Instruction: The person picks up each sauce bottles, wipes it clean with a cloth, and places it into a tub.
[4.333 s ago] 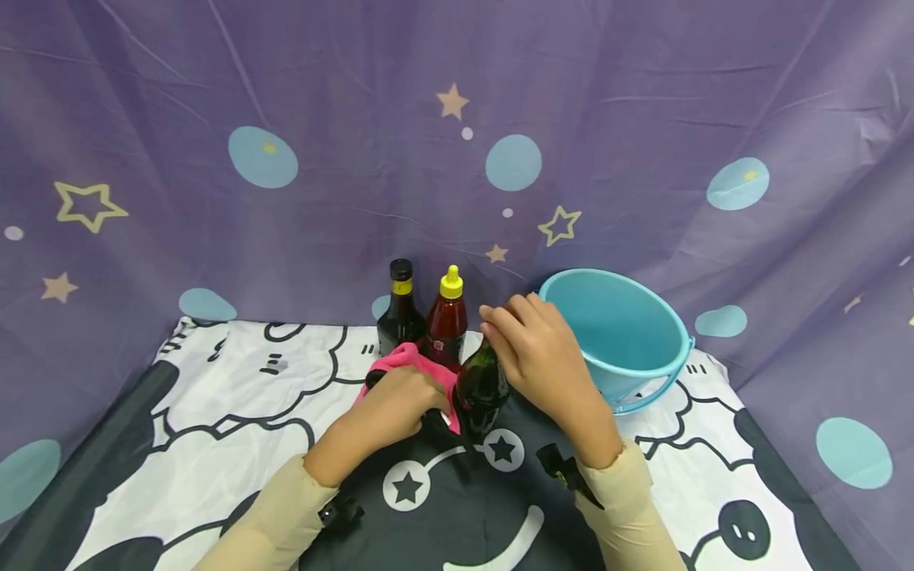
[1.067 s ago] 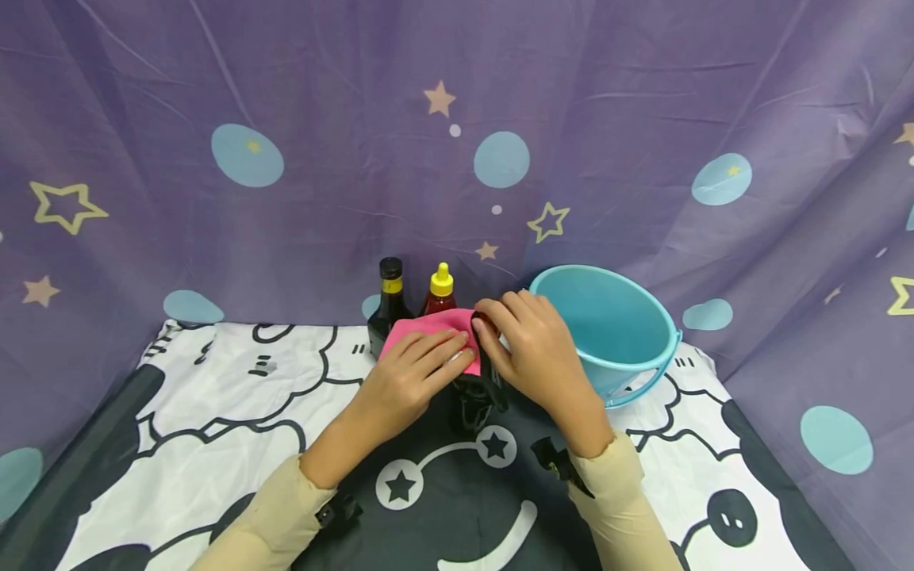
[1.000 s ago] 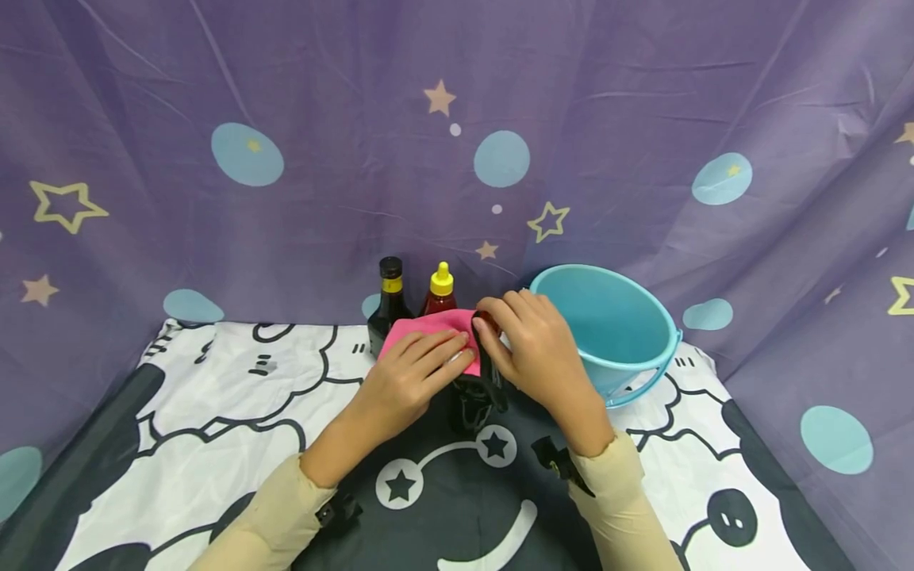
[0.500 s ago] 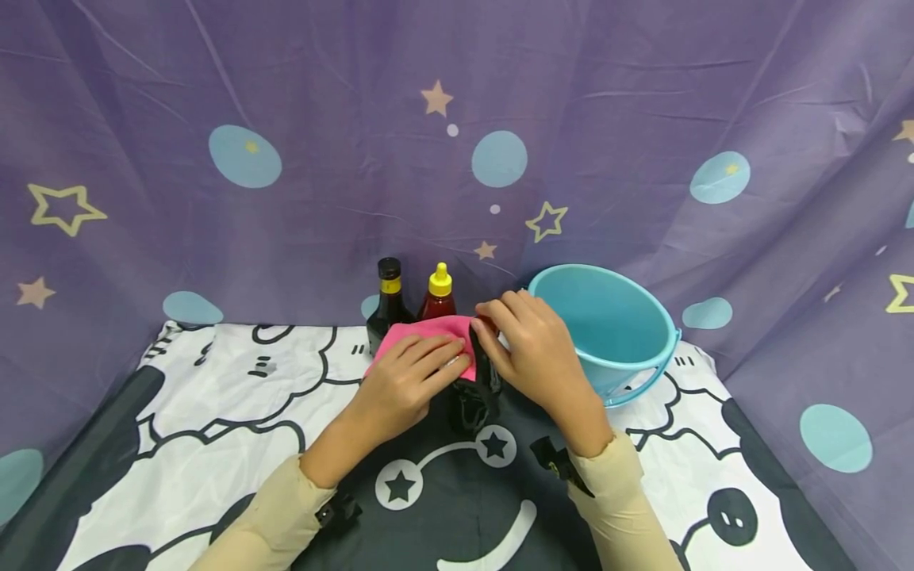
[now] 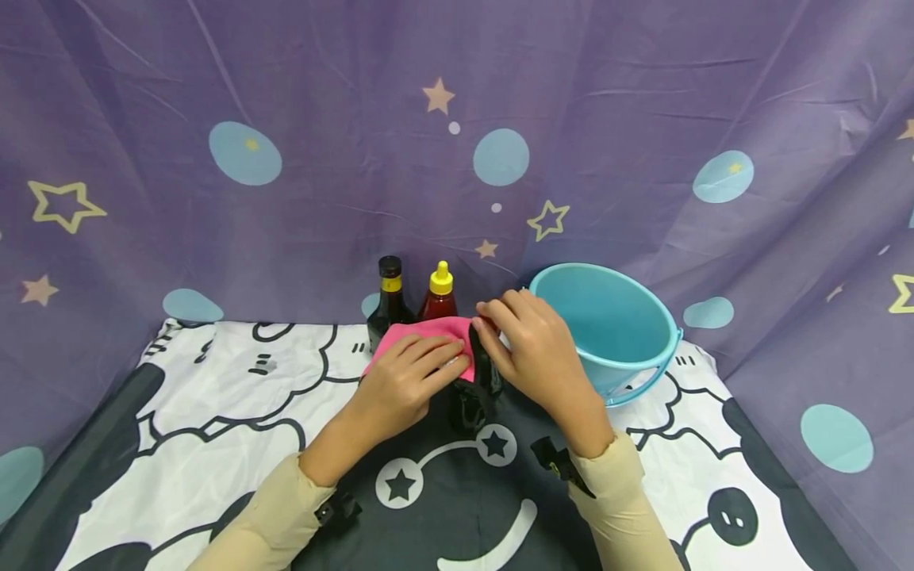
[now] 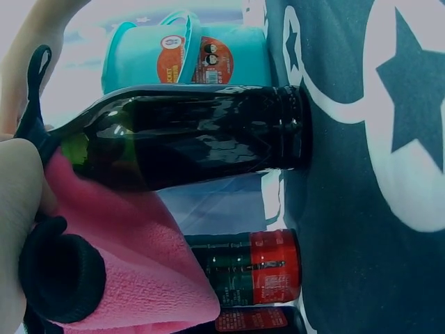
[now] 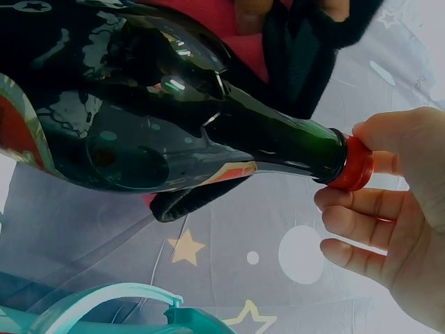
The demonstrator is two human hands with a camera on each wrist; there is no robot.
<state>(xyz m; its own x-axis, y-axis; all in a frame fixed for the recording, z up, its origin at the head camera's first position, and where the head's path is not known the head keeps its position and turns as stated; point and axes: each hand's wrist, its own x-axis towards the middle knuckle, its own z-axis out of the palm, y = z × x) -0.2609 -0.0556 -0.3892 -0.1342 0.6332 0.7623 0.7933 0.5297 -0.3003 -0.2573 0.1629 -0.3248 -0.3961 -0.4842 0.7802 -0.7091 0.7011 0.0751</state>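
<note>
A dark green glass bottle (image 6: 201, 136) stands upright on the patterned cloth, mostly covered by the hands in the head view. My right hand (image 5: 531, 345) pinches its red cap (image 7: 358, 164) between thumb and fingers. With my left hand (image 5: 410, 381) I hold a pink cloth (image 6: 146, 250) with black edging and loops against the bottle's neck and shoulder. The left fingertips lie over the cloth near the neck; part of their grip is hidden. Behind the cloth stand a dark bottle with a black cap (image 5: 390, 305) and a red sauce bottle with a yellow nozzle (image 5: 439, 303).
A light blue bucket (image 5: 614, 363) with a handle stands right of the bottle, close behind the right hand. Black-and-white cartoon fabric (image 5: 236, 373) covers the table. A purple curtain (image 5: 343, 182) with stars and dots hangs along the back edge.
Since the earliest frame, the left hand has brought the pink cloth up and rightward onto the bottle. The right hand stays at the bottle's top. Over the last half second almost nothing moves.
</note>
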